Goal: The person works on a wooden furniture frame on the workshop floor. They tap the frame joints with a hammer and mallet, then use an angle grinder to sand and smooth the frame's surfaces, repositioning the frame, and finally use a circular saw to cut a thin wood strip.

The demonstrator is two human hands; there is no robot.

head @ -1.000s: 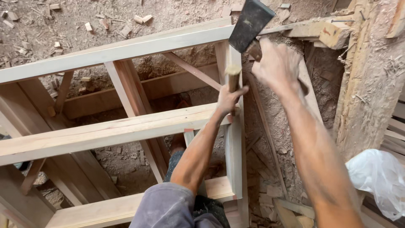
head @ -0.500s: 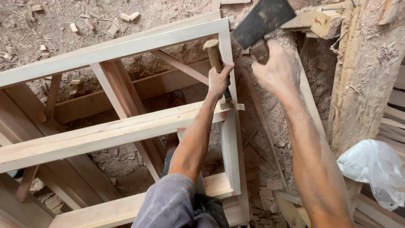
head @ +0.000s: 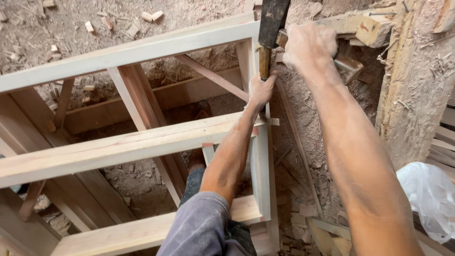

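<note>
left hand (head: 259, 90) grips chisel (head: 264, 61); right hand (head: 308, 47) grips hatchet (head: 272, 19)

Two hands: left hand (head: 260, 90), right hand (head: 310, 47). One dark-headed hammer (head: 272, 19), one chisel (head: 264, 61), one wooden frame (head: 123, 144), one white plastic bag (head: 429, 196).

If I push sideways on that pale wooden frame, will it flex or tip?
Probably stiff: the wooden frame has thick rails joined at corners. Likely heavy, so it would slide rather than flop. It might rock, since it seems to rest on loose timber and the sawdust-strewn ground.
</note>
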